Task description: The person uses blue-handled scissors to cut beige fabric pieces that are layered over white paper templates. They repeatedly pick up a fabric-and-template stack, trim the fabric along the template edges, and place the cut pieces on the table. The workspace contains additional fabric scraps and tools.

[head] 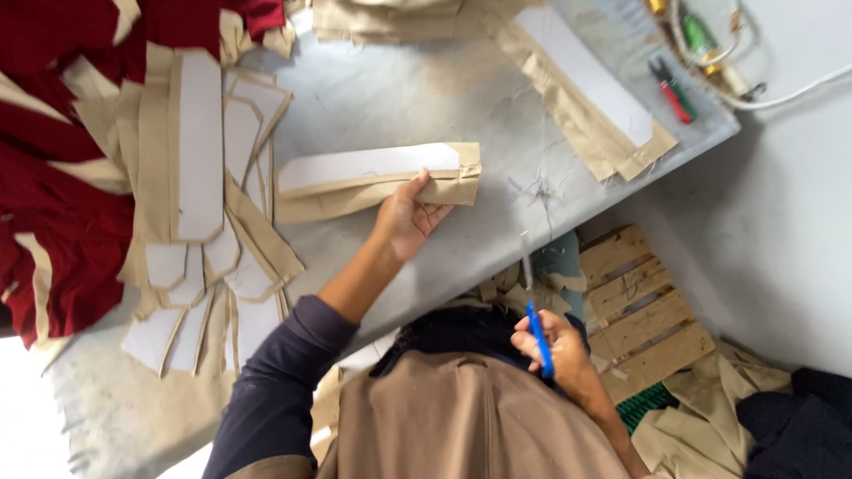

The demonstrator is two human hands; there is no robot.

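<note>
From the head camera, the left hand [410, 217] clamps a long folded fabric strip [377, 182] against the grey table [426, 89], thumb on top and fingers curled under its lower edge near the right end. The strip is tan cloth folded lengthwise around a white stiffening piece; the white shows along the upper half, with an angled corner at the right, and tan folds run along the bottom and bunch at the right end. It lies near the middle of the table, slightly tilted, its left end close to a fanned pile of similar tan and white pieces [209, 204]. The right hand [555, 341] is held low, off the table edge and near the person's body, closed around blue-handled scissors [535, 315] whose blades point up towards the table. The two hands are well apart. Dark red cloth [53, 204] lies at the left, another tan and white strip [586, 84] at the upper right, and a wooden pallet [643, 302] below the table.
</note>
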